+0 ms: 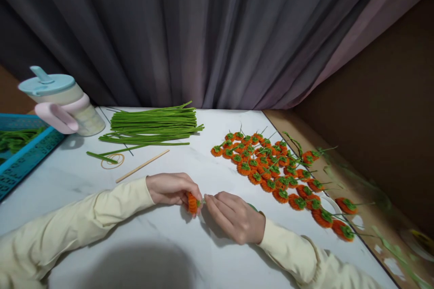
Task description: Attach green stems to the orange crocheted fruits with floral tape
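Near the front middle of the table, my left hand [176, 189] is closed around a small orange craft fruit [192, 203] with ribbed sides, shaped like a persimmon or pumpkin. Its green top faces right. The fingertips of my right hand [235, 216] pinch a thin, pale stem at that green top; the fingers hide most of it. To the right lie several rows of similar orange craft fruits [267, 185], each with a green leafy top and many with thin stems sticking out.
A bundle of green pipe cleaners [154, 123] lies at the back, with a wooden stick [142, 166] and rubber bands [113, 161] before it. At left stand a lidded tumbler [91, 119] and a blue basket [30, 162]. A white tape roll [334, 205] sits by the right edge.
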Tool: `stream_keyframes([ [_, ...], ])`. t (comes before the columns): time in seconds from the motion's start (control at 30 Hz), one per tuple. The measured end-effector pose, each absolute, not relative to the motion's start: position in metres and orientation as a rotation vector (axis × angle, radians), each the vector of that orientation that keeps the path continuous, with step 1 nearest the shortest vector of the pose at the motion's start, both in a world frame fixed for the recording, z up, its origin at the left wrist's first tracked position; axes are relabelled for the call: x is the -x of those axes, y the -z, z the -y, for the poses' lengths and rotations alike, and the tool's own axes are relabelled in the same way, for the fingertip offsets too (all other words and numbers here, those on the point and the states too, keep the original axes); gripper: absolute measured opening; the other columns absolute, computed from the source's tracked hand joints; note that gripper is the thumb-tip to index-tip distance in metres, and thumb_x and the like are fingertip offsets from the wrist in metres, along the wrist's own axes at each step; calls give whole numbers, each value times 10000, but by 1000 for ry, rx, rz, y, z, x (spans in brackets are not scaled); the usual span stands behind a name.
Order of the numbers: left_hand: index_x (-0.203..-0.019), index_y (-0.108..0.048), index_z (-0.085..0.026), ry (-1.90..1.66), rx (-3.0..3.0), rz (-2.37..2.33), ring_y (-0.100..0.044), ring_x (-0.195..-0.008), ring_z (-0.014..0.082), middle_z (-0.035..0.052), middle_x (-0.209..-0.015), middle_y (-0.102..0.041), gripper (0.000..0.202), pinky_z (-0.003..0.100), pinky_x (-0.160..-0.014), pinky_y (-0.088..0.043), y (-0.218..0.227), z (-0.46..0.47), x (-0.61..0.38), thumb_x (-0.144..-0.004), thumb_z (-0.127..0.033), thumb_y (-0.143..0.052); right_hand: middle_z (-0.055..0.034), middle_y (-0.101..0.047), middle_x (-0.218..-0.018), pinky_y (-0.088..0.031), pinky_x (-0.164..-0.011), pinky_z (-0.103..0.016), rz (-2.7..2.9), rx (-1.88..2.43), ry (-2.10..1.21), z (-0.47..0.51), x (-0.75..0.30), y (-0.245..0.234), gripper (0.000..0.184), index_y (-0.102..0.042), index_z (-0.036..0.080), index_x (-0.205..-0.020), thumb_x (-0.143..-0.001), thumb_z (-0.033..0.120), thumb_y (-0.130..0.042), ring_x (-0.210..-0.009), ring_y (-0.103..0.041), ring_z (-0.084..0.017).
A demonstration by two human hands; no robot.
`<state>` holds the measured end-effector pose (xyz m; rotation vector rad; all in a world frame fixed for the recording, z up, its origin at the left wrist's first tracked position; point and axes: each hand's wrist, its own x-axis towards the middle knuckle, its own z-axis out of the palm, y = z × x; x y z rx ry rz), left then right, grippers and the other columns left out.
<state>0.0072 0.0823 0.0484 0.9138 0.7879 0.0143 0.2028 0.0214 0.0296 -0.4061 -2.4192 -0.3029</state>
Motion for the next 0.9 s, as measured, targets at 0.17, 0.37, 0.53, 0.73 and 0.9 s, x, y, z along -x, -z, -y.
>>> stream_keyframes([
  [0.17, -624, -620, -123, -22, -1093, -812, -567, -604, 152, 30, -614, -635, 191, 273, -630, -446, -60, -81, -8, -598, -311, -597, -173, -626, -743, -482, -554, -333, 2407, 445, 275, -22, -203, -27, 255, -500, -67, -1074, -847, 9, -413, -648, -579, -217],
  [0.37, -1027, -536, -157, -279, -2226, -892, -510, -1022, 252, 87, -1039, -607, 368, 386, -876, -394, -85, -69, -1, -752, -374, -647, -64, -574, -654, -411, -504, -267, 2306, 664, -107, -25, -203, -19, 217, -482, 77, -1089, -898, 48, -381, -568, -500, -158],
  [0.53, -928, -548, -163, -407, -2831, -697, -362, -1247, 289, 76, -983, -623, 87, 447, -958, -278, -79, -55, 0, -896, -148, -469, -33, -539, -645, -407, -519, -241, 2191, 705, -375, -25, -202, -20, 157, -531, 117, -1007, -923, 97, -400, -572, -487, -136],
  [0.73, -821, -566, -153, -489, -2899, -614, -442, -1188, 260, 58, -842, -641, 161, 448, -964, -250, -75, -54, 0, -891, -104, -430, -26, -545, -641, -413, -528, -226, 2154, 680, -449, -26, -199, -22, 142, -552, 121, -979, -923, 102, -423, -576, -490, -124],
  [0.9, -685, -612, -163, -368, -2341, -873, -520, -1066, 242, 41, -825, -633, 83, 375, -893, -377, -81, -59, -2, -705, -98, -564, -49, -581, -678, -413, -522, -247, 2287, 636, -254, -25, -200, -19, 176, -505, 109, -1062, -915, 83, -411, -590, -507, -140],
])
